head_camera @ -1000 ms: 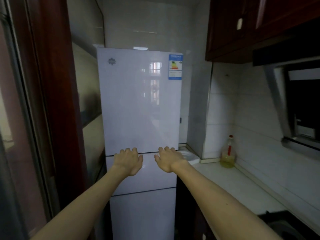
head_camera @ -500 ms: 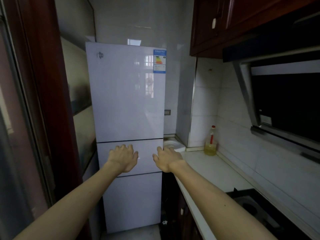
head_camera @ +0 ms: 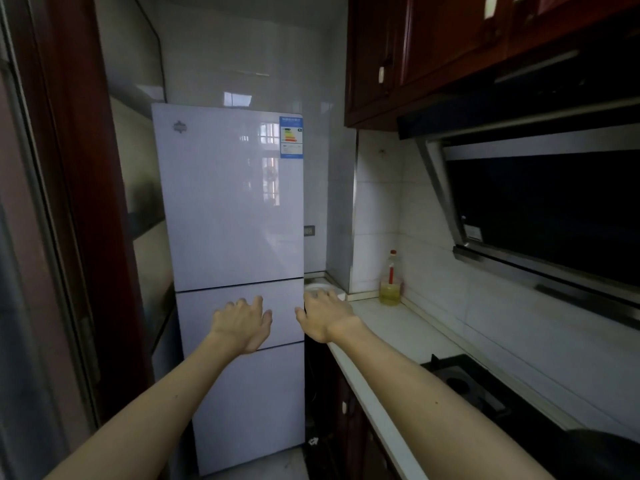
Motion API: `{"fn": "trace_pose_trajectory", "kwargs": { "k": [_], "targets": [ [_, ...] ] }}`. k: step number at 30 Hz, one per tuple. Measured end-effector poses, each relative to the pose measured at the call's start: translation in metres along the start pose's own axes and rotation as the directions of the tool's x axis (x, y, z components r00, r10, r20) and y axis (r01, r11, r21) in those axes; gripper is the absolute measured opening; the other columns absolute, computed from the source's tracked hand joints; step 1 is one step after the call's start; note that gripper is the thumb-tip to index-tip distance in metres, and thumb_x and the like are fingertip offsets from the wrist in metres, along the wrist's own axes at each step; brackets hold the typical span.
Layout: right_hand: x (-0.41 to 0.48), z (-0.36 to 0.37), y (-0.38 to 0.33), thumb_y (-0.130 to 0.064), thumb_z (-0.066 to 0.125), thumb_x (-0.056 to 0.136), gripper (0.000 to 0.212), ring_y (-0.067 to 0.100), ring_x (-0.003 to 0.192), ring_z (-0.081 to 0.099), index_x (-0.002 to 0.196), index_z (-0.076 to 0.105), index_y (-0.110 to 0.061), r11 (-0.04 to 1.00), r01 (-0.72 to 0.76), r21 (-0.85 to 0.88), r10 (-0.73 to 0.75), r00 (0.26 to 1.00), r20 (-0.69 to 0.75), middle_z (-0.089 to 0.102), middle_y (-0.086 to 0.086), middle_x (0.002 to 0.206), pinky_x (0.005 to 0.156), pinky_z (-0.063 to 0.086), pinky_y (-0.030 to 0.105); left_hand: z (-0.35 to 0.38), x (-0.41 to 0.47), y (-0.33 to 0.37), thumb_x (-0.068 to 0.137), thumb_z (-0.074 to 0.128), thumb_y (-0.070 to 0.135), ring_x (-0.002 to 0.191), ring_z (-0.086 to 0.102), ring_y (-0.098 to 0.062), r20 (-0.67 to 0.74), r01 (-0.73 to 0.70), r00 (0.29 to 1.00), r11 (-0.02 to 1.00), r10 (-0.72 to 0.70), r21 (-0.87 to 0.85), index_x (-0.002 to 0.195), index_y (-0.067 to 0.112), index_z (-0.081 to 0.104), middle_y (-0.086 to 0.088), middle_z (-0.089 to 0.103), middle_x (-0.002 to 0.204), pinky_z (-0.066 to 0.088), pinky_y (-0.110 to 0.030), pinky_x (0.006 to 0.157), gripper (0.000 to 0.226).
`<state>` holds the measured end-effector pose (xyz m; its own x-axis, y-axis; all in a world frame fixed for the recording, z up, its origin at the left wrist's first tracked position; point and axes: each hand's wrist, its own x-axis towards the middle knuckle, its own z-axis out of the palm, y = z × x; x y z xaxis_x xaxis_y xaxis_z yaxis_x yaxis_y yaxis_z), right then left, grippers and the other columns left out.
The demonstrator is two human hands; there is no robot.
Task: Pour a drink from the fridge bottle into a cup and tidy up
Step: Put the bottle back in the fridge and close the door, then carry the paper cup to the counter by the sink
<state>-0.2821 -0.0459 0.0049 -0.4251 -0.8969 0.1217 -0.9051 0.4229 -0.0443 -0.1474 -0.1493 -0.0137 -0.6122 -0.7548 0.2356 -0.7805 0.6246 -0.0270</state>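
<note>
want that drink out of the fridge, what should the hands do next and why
Probably step closer and pull open the top door of the fridge. All three doors look shut, and both the left hand and right hand are empty and spread open in front of the middle drawer, gripping nothing. No bottle from the fridge is in view yet.

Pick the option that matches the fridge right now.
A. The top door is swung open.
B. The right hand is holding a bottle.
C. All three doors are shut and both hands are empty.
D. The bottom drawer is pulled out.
C: the fridge shows three flush door fronts with only thin seams between them, while the left hand and the right hand reach toward it with open fingers, holding nothing.
</note>
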Motion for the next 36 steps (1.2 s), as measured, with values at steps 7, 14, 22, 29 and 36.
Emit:
{"fn": "trace_pose_trajectory", "kwargs": {
  "k": [7,14,22,29,36],
  "targets": [
    [-0.076,0.004,-0.001,-0.039,0.026,0.103,0.051,0.034,0.137,0.027,0.142,0.035,-0.008,0.996,-0.088,0.020,0.088,0.996,0.013,0.035,0.019,0.148,0.103,0.036,0.051,-0.002,-0.045,0.011,0.101,0.025,0.044,0.115,0.052,-0.035,0.020,-0.095,0.995,0.995,0.096,-0.025,0.124,0.013,0.044,-0.016,0.054,0.128,0.044,-0.045,0.093,0.043],
    [-0.160,-0.005,0.035,-0.038,0.026,0.104,0.050,0.035,0.134,0.030,0.141,0.036,-0.007,0.969,-0.248,0.010,0.248,0.969,-0.003,0.036,0.019,0.146,0.101,0.036,0.053,0.003,-0.094,0.068,0.101,0.027,0.044,0.115,0.053,-0.035,0.033,-0.262,0.964,0.962,0.265,-0.072,0.125,0.014,0.043,-0.017,0.054,0.127,0.044,-0.044,0.092,0.042],
    [-0.269,-0.016,0.120,-0.041,0.024,0.103,0.052,0.035,0.138,0.025,0.144,0.034,-0.011,0.878,-0.464,0.119,0.470,0.882,-0.022,0.035,0.018,0.149,0.106,0.034,0.052,-0.003,-0.149,0.187,0.100,0.027,0.045,0.114,0.054,-0.036,0.041,-0.494,0.865,0.863,0.500,-0.101,0.128,0.016,0.041,-0.017,0.055,0.127,0.044,-0.045,0.090,0.043],
    [-0.387,-0.022,0.210,-0.039,0.027,0.104,0.049,0.035,0.133,0.030,0.142,0.033,-0.010,0.768,-0.634,0.095,0.639,0.768,-0.036,0.038,0.018,0.145,0.104,0.036,0.051,-0.011,-0.206,0.322,0.100,0.028,0.046,0.117,0.053,-0.036,-0.009,-0.673,0.736,0.729,0.677,-0.126,0.125,0.015,0.043,-0.017,0.055,0.128,0.045,-0.046,0.091,0.042],
    [-0.527,-0.021,0.297,-0.041,0.026,0.103,0.050,0.036,0.136,0.027,0.143,0.031,-0.010,0.579,-0.813,0.056,0.814,0.580,0.011,0.034,0.017,0.148,0.104,0.035,0.053,-0.014,-0.290,0.455,0.100,0.031,0.044,0.123,0.049,-0.038,-0.015,-0.794,0.583,0.566,0.812,-0.222,0.134,0.012,0.041,-0.020,0.052,0.134,0.043,-0.048,0.096,0.048]
  ]
}}
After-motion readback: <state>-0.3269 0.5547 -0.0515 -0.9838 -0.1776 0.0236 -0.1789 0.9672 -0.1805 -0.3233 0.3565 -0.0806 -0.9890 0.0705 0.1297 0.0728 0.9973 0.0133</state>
